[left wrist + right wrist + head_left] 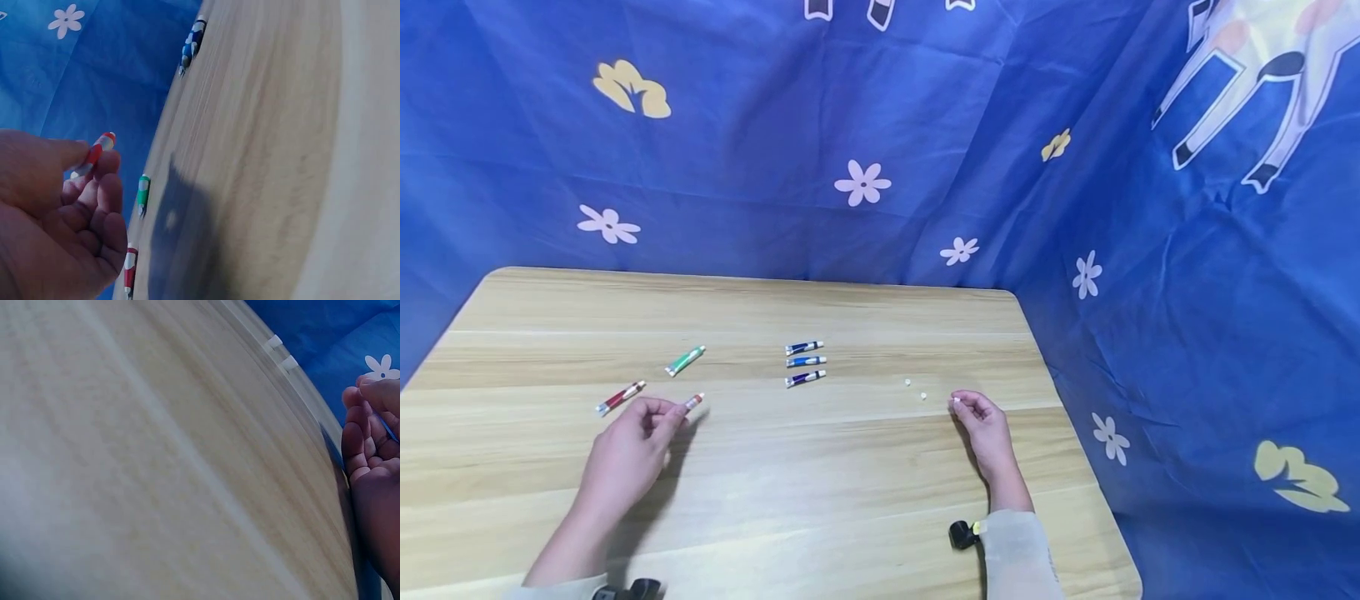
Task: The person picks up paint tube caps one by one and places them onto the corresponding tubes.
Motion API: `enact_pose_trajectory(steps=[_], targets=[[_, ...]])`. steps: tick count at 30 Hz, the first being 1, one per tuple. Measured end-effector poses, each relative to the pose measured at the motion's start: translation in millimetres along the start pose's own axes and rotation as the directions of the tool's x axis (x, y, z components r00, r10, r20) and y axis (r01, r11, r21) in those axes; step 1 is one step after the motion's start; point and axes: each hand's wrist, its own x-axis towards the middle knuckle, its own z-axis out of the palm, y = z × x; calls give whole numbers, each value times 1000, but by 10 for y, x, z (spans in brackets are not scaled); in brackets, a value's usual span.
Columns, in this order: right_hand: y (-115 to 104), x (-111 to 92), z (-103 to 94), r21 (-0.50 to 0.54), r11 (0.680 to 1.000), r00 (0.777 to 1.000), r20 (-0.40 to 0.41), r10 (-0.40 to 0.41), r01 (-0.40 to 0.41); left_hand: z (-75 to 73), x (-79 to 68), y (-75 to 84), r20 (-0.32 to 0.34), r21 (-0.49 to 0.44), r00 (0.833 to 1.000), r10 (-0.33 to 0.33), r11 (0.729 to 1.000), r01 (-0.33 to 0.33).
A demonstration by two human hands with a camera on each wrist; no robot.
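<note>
Tube (695,402) — orange-red — in the pinch of the left hand (631,454), above the table (850,500).

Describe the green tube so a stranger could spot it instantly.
On the wooden table, find the person's left hand. Just beyond it, the green tube lies slanted, farther back than the red tube. No other tube here is green.

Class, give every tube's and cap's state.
Orange paint tube: pinched in left hand
Green paint tube: on table
Dark red paint tube: on table
Three bluish paint tubes: lying side by side
Two white caps: loose on table
Third white cap: pinched in right hand
Tubes capped or open: unclear
</note>
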Motion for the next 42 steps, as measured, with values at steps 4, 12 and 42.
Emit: enact_pose_trajectory(steps=[4,12,42], targets=[[4,-2,-8,-13,1000,1000,-19,-1,1,14,-35,7,10,-29,1000,-9,1000,10],[30,1,-30,139,990,999,-51,9,-2,35,-78,-3,0,-93,1000,-2,996,2],[-108,-73,162,209,976,991,-130,-38,65,40,-153,62,-26,-157,994,111,981,-113]])
